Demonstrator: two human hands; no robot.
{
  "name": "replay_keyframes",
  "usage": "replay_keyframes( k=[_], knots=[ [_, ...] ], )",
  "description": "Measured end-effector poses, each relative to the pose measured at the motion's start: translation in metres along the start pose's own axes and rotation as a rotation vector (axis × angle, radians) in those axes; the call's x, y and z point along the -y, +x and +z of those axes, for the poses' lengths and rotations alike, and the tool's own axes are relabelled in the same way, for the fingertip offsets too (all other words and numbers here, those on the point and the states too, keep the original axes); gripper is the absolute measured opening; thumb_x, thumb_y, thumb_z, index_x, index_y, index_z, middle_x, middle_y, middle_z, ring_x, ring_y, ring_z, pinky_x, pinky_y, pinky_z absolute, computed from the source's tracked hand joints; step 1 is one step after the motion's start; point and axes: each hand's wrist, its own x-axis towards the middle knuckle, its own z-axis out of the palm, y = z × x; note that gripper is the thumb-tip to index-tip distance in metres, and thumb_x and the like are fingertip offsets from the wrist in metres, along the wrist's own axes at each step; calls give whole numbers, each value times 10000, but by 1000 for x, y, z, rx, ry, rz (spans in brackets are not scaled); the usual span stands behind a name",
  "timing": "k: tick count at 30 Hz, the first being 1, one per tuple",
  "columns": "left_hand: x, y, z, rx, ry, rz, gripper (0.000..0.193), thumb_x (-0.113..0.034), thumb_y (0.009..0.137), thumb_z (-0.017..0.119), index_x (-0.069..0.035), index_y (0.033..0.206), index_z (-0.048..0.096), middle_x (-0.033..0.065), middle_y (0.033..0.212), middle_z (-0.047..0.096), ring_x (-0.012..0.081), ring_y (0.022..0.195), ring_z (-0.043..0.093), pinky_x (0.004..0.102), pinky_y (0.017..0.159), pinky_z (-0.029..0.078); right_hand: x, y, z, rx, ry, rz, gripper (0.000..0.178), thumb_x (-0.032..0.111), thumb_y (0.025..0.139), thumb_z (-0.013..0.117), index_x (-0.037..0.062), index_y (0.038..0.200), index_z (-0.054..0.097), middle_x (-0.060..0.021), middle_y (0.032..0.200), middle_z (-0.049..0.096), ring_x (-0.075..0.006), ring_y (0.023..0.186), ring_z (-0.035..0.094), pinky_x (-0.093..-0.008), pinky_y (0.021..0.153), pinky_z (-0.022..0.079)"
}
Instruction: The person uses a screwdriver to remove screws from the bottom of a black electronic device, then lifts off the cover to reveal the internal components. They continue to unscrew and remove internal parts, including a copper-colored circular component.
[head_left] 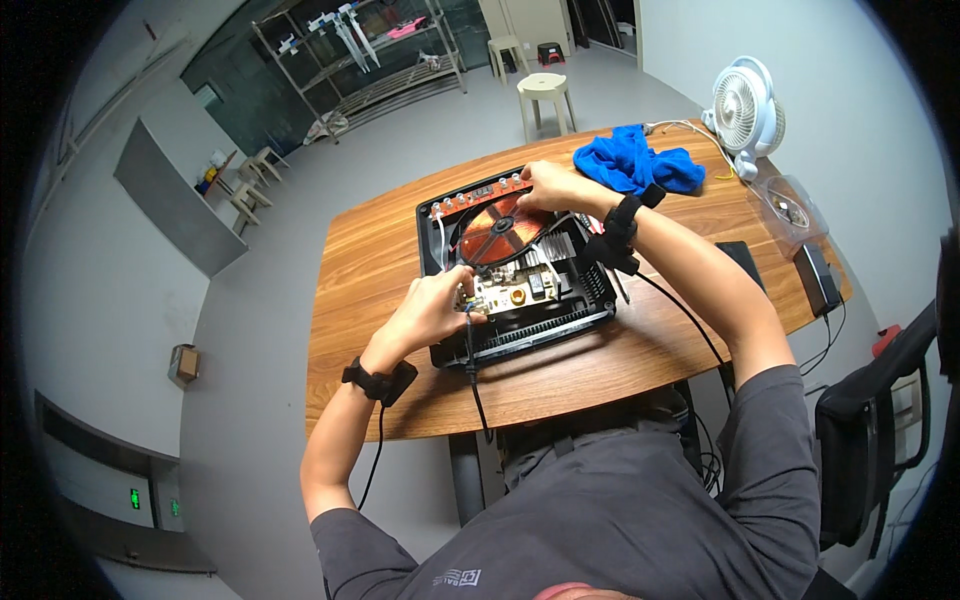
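An opened induction cooker with a black plastic housing (560, 325) lies on the table in front of me. Its round copper coil (485, 218) sits at the far side, close to an orange-red control board (462, 203). Nearer to me are a pale circuit board (515, 290) and a finned metal heat sink (557, 247). My right hand (545, 188) grips the coil's far right edge with bent fingers. My left hand (435, 305) is closed at the circuit board's left end, by small wires and the black power cord (472, 370); what its fingertips pinch is hidden.
A crumpled blue cloth (637, 160) lies at the back right, before a white fan (745, 115). A clear plastic container (788, 212) and a black box-shaped adapter (817, 278) stand along the right edge. Cables hang from both wrist straps. A black chair (865, 440) is at right.
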Motion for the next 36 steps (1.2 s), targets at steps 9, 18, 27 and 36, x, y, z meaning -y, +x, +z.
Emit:
replay_keyframes(
  k=[9,18,27,36],
  knots=[
    [-6,-10,-25,-12,-9,50,484,-211,735,906,-27,1016,558,177,1036,716,397,1007,699,432,815,559,-13,-12,-37,162,675,62,189,100,844,805,-63,926,757,-82,853,718,-147,734,659,-284,650,521],
    [-12,-27,-54,47,-30,-22,487,-197,726,905,-27,1001,541,214,1227,692,411,1111,672,445,881,556,-1,-15,-47,399,1004,178,137,97,961,704,-37,989,692,-57,873,683,-115,683,673,-235,644,648],
    [-8,-43,-74,-12,-20,23,466,-166,705,909,-33,949,534,211,1260,684,406,1133,663,434,902,552,24,-28,-54,333,1098,60,265,67,995,631,-62,1221,580,-44,882,657,-48,583,580,-243,649,640],
    [17,-56,-72,-202,23,6,442,-106,722,878,-27,971,522,160,1219,699,369,1078,678,430,907,544,81,-26,-41,123,1147,-13,394,86,1009,620,-77,1347,501,-52,949,651,-21,563,518,-247,700,639]
  ],
)
